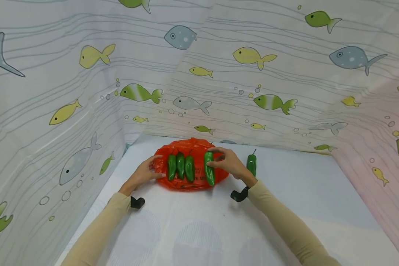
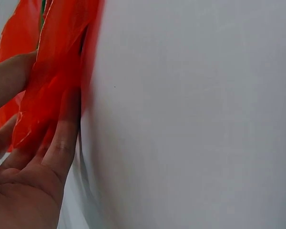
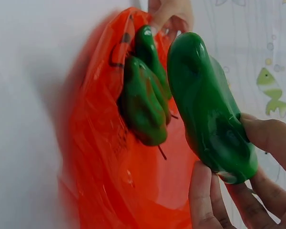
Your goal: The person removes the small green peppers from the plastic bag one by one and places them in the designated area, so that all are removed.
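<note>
A red plastic bag [image 1: 199, 184] lies spread on the table with three green peppers [image 1: 189, 170] side by side on it, stems away from me. My left hand [image 1: 144, 173] holds the bag's left edge; in the left wrist view its fingers [image 2: 62, 143] show through the thin red film. With thumb and fingertips, my right hand [image 1: 231, 162] grips another green pepper [image 3: 205, 105] over the right part of the bag. This pepper stands apart from the three in the right wrist view.
One more green pepper [image 1: 251, 164] lies on the white table [image 1: 296, 181], right of the bag and beyond my right wrist. A fish-patterned curtain [image 1: 219, 85] rises behind the table and along both sides. A black wrist mount [image 1: 239, 194] sits on each arm.
</note>
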Motion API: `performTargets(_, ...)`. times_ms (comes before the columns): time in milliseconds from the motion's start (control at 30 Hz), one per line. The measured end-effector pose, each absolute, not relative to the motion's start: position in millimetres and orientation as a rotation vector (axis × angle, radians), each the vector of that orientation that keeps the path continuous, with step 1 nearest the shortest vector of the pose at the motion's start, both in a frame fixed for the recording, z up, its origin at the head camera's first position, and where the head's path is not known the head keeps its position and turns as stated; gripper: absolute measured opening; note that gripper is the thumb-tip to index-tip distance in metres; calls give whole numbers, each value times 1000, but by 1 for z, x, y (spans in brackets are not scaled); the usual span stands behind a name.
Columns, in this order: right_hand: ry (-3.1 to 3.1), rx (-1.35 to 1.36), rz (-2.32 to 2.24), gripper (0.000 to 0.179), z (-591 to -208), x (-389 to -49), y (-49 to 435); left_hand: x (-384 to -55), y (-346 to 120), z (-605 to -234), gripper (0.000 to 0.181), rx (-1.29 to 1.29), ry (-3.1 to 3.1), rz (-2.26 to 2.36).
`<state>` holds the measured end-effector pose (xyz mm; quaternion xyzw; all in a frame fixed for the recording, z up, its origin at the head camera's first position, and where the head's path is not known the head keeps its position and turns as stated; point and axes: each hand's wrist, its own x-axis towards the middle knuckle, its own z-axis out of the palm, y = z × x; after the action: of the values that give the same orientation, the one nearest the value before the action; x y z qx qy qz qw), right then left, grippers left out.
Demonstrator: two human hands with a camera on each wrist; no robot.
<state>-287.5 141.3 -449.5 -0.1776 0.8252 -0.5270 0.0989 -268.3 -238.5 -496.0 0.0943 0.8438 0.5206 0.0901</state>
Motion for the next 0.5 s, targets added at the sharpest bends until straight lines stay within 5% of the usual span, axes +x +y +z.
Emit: performTargets(500,2456,-444,-1605,61,-440,-281,173,-249,-229,-468,78,303,2501,1555)
